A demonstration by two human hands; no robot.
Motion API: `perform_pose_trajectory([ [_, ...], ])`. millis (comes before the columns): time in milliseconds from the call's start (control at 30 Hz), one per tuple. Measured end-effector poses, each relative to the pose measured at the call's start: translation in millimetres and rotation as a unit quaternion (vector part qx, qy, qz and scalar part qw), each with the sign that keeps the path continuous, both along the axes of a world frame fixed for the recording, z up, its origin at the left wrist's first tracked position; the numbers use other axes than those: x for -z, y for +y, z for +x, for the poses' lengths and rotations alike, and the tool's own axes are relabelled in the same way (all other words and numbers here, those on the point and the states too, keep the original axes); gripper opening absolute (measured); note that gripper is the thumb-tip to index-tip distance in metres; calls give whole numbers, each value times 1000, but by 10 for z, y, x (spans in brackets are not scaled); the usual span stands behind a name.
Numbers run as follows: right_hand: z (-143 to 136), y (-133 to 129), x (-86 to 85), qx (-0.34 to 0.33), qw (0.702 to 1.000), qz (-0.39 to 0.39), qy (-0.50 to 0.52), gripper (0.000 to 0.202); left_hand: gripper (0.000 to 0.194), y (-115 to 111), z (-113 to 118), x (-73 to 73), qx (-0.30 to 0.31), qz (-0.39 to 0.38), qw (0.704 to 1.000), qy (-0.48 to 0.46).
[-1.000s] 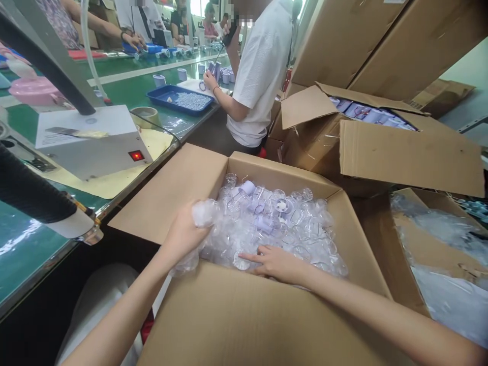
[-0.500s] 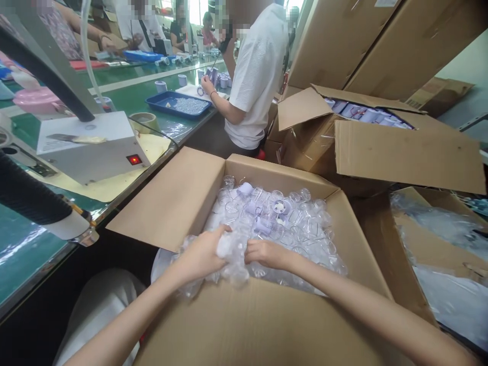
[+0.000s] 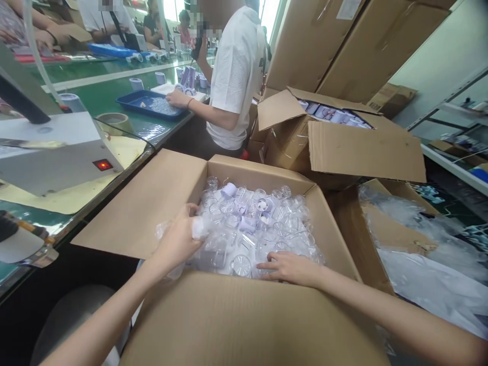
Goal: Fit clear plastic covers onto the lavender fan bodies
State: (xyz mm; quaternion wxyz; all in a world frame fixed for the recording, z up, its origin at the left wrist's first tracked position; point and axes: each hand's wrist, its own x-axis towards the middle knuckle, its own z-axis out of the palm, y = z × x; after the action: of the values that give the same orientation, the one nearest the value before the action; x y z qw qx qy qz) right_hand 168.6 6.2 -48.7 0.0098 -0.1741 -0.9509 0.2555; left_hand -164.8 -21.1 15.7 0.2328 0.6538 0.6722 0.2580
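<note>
An open cardboard box (image 3: 152,203) stands in front of me, lined with a clear plastic bag and filled with several clear plastic cups (image 3: 263,223) and a few pale purple parts (image 3: 229,190). My left hand (image 3: 179,239) grips a bunch of the clear plastic bag (image 3: 200,227) at the box's left side. My right hand (image 3: 292,267) lies flat on the cups at the near edge, fingers stretched to the left, beside one clear cup (image 3: 241,265).
A grey machine (image 3: 53,152) with a red lit switch sits on the green bench to the left. A person in a white shirt (image 3: 232,76) works at a blue tray (image 3: 150,104). More open cartons (image 3: 343,147) and plastic-lined boxes (image 3: 412,254) stand to the right.
My hands were together on the bunched bag half a second ago. Now the left hand has lifted the bag up and left, and the right hand has dropped flat onto the cups.
</note>
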Motion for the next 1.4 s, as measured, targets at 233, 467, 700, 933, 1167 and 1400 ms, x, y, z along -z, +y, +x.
perform_pose_trajectory([
  [233, 17, 12, 381, 65, 997, 13, -31, 18, 7, 5, 195, 73, 18, -2, 990, -137],
  [467, -256, 120, 237, 132, 991, -5, 12, 23, 15, -30, 609, 113, 179, -36, 975, -124],
  [700, -332, 430, -508, 294, 954, -17, 59, 26, 15, 214, 901, 128, 179, -56, 974, -127],
  [933, 906, -12, -213, 402, 892, -45, -202, 64, 29, 261, 250, 108, 3, 9, 994, -108],
  [1167, 1227, -124, 200, 425, 853, -62, -296, 31, 11, 245, 460, 89, 75, -39, 987, -139],
  [1400, 1224, -45, 148, 419, 852, -70, -306, 16, 12, 145, 306, 107, 69, -44, 988, -129],
])
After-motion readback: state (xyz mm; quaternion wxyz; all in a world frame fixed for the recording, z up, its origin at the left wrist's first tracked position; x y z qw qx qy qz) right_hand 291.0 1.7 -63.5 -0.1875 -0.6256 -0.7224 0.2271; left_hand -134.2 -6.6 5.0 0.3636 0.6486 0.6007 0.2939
